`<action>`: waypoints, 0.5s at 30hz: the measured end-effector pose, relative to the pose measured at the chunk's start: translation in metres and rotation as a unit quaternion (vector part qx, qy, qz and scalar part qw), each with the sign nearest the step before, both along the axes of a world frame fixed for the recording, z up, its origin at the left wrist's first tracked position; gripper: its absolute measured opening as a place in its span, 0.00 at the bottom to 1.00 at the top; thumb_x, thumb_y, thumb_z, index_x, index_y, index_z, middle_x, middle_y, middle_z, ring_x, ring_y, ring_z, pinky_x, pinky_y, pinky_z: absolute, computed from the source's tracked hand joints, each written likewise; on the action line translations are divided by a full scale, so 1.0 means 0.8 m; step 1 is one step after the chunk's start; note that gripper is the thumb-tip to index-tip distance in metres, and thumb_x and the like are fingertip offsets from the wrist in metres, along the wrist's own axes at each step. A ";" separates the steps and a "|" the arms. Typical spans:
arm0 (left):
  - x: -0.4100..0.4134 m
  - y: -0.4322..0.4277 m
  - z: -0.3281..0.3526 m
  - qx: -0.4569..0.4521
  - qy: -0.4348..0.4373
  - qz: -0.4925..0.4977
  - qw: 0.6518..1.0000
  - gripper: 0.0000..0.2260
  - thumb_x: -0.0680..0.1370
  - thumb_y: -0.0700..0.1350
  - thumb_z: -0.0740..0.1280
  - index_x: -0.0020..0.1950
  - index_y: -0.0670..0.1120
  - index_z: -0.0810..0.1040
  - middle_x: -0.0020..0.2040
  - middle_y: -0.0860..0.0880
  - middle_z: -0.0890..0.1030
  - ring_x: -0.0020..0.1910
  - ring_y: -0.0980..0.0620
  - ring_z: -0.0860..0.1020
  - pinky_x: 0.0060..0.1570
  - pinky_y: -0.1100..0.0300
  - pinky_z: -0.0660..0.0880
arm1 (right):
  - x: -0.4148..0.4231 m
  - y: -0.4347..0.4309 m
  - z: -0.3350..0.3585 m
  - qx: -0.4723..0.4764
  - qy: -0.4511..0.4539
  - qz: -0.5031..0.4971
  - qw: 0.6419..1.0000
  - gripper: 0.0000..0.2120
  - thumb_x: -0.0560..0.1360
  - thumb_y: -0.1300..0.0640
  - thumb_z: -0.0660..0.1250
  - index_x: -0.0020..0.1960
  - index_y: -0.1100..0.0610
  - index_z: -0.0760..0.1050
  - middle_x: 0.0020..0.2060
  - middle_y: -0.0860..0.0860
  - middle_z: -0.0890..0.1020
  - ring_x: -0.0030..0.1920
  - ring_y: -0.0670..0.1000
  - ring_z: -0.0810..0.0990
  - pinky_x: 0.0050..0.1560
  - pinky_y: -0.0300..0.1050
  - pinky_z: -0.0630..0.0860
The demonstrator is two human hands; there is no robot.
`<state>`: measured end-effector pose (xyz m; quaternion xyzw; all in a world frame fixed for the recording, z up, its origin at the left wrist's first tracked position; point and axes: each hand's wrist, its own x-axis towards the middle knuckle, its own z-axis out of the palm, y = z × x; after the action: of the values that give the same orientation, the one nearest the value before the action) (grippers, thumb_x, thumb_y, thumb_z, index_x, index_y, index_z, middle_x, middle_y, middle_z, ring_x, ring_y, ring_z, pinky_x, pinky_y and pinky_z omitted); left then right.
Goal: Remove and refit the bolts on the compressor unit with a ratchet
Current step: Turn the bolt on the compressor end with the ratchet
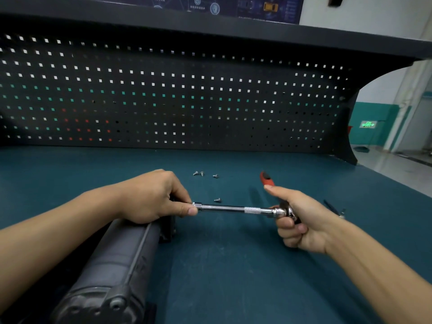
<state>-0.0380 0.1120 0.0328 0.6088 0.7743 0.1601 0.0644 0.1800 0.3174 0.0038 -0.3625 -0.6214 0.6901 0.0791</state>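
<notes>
Bolts [217, 200], four small silver ones, lie loose on the teal bench mat [233, 265]: three far of the hands, one just beyond the tool. The dark grey cylindrical compressor unit [112, 265] lies at near left, its far end under the left hand [152, 197]. That hand's thumb and fingers pinch the socket end of a chrome extension bar [224, 208], which runs right to the chrome ratchet [284, 211]. The right hand [301, 220] is curled round the ratchet's red-and-black handle, thumb stretched along it. A black perforated pegboard [163, 94] stands behind the bench.
</notes>
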 end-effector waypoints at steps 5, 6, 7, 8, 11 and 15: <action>0.001 0.002 -0.002 -0.001 0.009 0.004 1.000 0.12 0.74 0.62 0.71 0.46 0.55 0.86 0.44 0.57 0.84 0.50 0.56 0.80 0.54 0.55 0.76 | -0.002 0.006 -0.011 0.116 0.034 0.005 0.993 0.29 0.60 0.32 0.75 0.40 0.55 0.71 0.23 0.52 0.69 0.21 0.47 0.59 0.24 0.38 0.55; 0.001 0.001 -0.002 -0.008 0.014 0.004 1.000 0.13 0.75 0.62 0.70 0.46 0.55 0.85 0.44 0.57 0.84 0.51 0.56 0.80 0.54 0.55 0.76 | -0.002 0.008 -0.015 0.156 0.050 0.009 0.986 0.29 0.58 0.32 0.76 0.39 0.55 0.71 0.24 0.52 0.70 0.21 0.48 0.62 0.22 0.38 0.57; 0.002 0.001 -0.002 -0.015 0.019 0.004 1.000 0.14 0.74 0.63 0.69 0.46 0.54 0.85 0.45 0.57 0.83 0.52 0.55 0.79 0.55 0.55 0.75 | -0.002 0.010 -0.018 0.197 0.070 0.013 0.978 0.30 0.57 0.32 0.76 0.38 0.55 0.71 0.25 0.51 0.71 0.21 0.48 0.66 0.22 0.37 0.59; 0.003 0.001 -0.002 -0.021 0.024 0.004 0.999 0.17 0.74 0.65 0.67 0.46 0.54 0.85 0.45 0.56 0.83 0.53 0.54 0.79 0.56 0.54 0.75 | -0.002 0.012 -0.022 0.237 0.090 0.016 0.967 0.30 0.56 0.31 0.76 0.36 0.55 0.71 0.25 0.51 0.72 0.23 0.48 0.70 0.22 0.36 0.62; 0.006 -0.001 0.001 -0.035 0.031 0.003 0.999 0.26 0.69 0.71 0.59 0.48 0.53 0.84 0.47 0.54 0.84 0.56 0.50 0.78 0.59 0.53 0.73 | 0.002 0.021 -0.030 0.352 0.126 0.042 0.926 0.30 0.55 0.30 0.79 0.34 0.56 0.77 0.25 0.52 0.77 0.27 0.49 0.72 0.27 0.37 0.67; 0.008 -0.001 0.002 -0.043 0.047 -0.006 0.998 0.29 0.69 0.73 0.54 0.47 0.53 0.83 0.47 0.52 0.83 0.57 0.50 0.76 0.61 0.52 0.71 | 0.006 0.027 -0.033 0.428 0.151 0.040 0.890 0.22 0.55 0.40 0.84 0.38 0.52 0.81 0.26 0.49 0.76 0.27 0.46 0.71 0.29 0.38 0.68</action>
<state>-0.0320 0.1110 0.0345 0.6173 0.7786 0.0979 0.0550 0.1850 0.3386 -0.0228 -0.1598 -0.8509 0.4062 0.2924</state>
